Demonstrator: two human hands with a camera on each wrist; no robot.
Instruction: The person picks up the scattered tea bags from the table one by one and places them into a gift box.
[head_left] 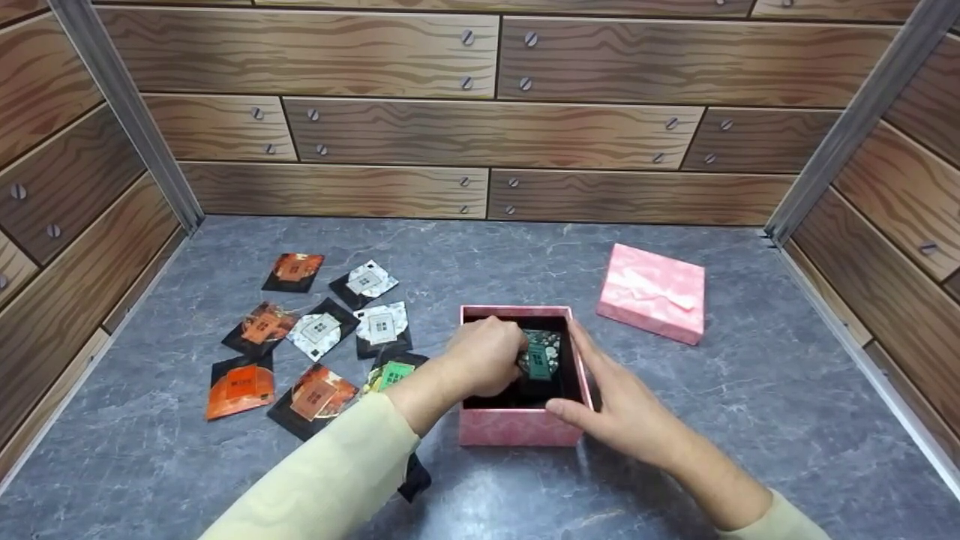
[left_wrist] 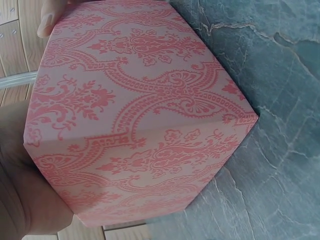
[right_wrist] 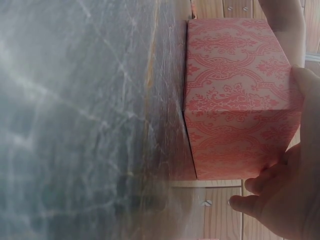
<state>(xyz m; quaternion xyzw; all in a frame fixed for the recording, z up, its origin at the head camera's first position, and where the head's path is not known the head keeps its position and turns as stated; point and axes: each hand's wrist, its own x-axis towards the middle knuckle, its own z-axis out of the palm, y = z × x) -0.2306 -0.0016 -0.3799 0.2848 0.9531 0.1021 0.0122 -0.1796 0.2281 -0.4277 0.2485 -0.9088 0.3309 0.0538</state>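
Observation:
A pink patterned box (head_left: 517, 427) without its lid stands on the grey marbled table, dark inside. My left hand (head_left: 487, 356) reaches into it over the left wall with curled fingers, at the edge of a black sachet with a dark green label (head_left: 540, 360). The fingertips are hidden, but they appear to pinch this sachet's left side. At the box's right near corner my right hand (head_left: 630, 409) steadies it, thumb on the near rim and fingers along the right wall. In the right wrist view, the thumb (right_wrist: 305, 82) touches the box's upper edge.
Several orange, white and black sachets (head_left: 381, 326) lie spread on the left, one with a green label (head_left: 395, 373) partly behind the left forearm. The pink lid with a bow (head_left: 652, 292) rests at the right back. Wood-patterned walls (head_left: 480, 135) surround the table.

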